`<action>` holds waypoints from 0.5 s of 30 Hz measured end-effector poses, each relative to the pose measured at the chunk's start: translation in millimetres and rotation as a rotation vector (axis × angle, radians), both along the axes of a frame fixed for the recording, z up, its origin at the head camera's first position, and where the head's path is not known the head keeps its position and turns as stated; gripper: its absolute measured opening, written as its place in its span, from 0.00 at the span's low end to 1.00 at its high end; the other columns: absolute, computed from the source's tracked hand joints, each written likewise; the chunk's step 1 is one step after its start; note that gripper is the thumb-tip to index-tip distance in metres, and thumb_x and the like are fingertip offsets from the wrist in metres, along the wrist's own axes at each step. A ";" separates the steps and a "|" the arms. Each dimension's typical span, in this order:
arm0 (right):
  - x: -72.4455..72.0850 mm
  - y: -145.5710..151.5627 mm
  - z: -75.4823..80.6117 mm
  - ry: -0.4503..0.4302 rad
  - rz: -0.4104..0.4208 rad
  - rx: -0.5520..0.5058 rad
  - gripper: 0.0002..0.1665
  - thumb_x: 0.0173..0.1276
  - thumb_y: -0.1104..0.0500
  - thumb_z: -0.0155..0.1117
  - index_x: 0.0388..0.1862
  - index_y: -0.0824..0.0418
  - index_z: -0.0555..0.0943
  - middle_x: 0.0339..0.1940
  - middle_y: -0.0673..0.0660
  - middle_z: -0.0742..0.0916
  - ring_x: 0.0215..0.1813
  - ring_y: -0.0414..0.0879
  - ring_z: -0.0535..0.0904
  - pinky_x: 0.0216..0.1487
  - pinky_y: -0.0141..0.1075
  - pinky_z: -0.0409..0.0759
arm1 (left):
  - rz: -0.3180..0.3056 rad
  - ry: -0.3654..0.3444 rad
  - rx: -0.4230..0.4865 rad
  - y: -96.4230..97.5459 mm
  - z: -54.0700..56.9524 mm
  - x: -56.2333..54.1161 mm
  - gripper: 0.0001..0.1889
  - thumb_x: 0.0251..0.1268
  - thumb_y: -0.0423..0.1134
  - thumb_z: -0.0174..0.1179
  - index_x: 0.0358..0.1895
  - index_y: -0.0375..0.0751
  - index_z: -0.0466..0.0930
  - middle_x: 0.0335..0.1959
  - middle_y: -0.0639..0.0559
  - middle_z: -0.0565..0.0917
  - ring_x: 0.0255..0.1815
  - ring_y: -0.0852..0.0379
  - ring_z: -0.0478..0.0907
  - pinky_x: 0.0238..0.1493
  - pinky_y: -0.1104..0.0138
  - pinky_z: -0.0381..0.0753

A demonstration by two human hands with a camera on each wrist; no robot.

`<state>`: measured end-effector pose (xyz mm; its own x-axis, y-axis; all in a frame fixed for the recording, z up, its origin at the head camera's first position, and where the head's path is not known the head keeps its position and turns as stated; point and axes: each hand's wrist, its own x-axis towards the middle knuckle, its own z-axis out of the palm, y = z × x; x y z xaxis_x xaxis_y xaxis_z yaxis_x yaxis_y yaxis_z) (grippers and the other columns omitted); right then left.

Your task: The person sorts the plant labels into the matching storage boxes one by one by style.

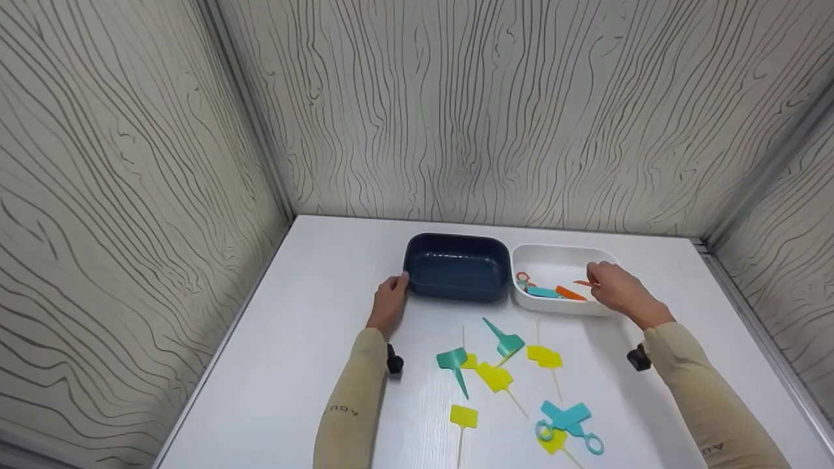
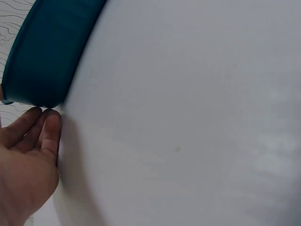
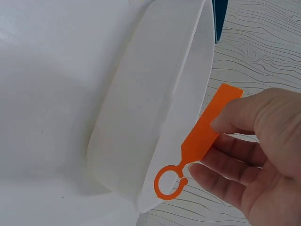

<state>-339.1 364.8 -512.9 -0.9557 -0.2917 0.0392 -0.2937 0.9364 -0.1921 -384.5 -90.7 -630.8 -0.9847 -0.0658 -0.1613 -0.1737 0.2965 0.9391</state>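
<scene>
In my right hand [image 3: 263,155] I pinch an orange plant label [image 3: 207,127] with an open ring at one end, between thumb and fingers. This hand is over the right end of a white bin [image 1: 554,306], where orange and light-blue ring labels [image 1: 542,292] lie along the near left side. My left hand [image 1: 389,299] is at the left end of a dark blue bin [image 1: 456,292]. Its fingertips touch the outer wall [image 2: 42,75] below the rim, and a bit of thumb shows at the rim. Inside, the dark blue bin shows only its bare floor.
On the white table [image 1: 293,312], green T-shaped plant labels [image 1: 510,344] and several yellow stemmed labels [image 1: 464,415] lie before the bins. Crossed light-blue ring labels [image 1: 567,417] overlap a yellow one near the front. A wood-grain panel [image 1: 456,130] stands behind.
</scene>
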 end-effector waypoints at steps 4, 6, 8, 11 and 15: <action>-1.0 0.8 -2.5 0.031 -0.006 0.007 0.04 0.62 0.71 0.60 0.35 0.66 0.76 0.28 0.58 0.78 0.30 0.49 0.69 0.31 0.42 0.71 | 0.002 0.002 -0.005 -0.4 -1.9 -1.5 0.31 0.71 0.68 0.43 0.59 0.49 0.78 0.59 0.51 0.80 0.67 0.51 0.73 0.70 0.54 0.67; -1.3 0.3 -2.4 0.039 -0.012 0.004 0.04 0.63 0.71 0.59 0.36 0.66 0.76 0.29 0.59 0.78 0.31 0.49 0.70 0.32 0.43 0.73 | 0.002 0.006 -0.007 -0.3 -2.0 -1.7 0.31 0.71 0.68 0.43 0.59 0.49 0.78 0.59 0.51 0.81 0.67 0.51 0.73 0.70 0.54 0.67; -2.7 0.8 -2.9 0.047 -0.019 0.000 0.04 0.63 0.71 0.59 0.37 0.67 0.76 0.29 0.59 0.79 0.31 0.50 0.71 0.33 0.44 0.74 | 0.003 0.011 -0.009 -0.1 -1.7 -1.8 0.31 0.71 0.68 0.43 0.59 0.48 0.78 0.59 0.51 0.80 0.66 0.51 0.73 0.70 0.55 0.67; -4.4 1.3 -2.9 0.063 -0.025 -0.012 0.04 0.63 0.71 0.59 0.37 0.67 0.76 0.29 0.59 0.79 0.32 0.50 0.72 0.33 0.45 0.75 | 0.001 0.018 -0.012 -0.2 -1.8 -2.0 0.31 0.71 0.67 0.43 0.59 0.48 0.78 0.59 0.51 0.80 0.66 0.51 0.73 0.70 0.55 0.67; -6.9 4.4 -4.0 0.101 -0.025 -0.021 0.04 0.63 0.71 0.59 0.36 0.66 0.76 0.30 0.60 0.79 0.33 0.52 0.73 0.34 0.47 0.76 | -0.004 0.021 -0.002 -0.7 -2.4 -1.9 0.30 0.71 0.67 0.43 0.58 0.48 0.78 0.58 0.51 0.81 0.65 0.51 0.73 0.69 0.55 0.68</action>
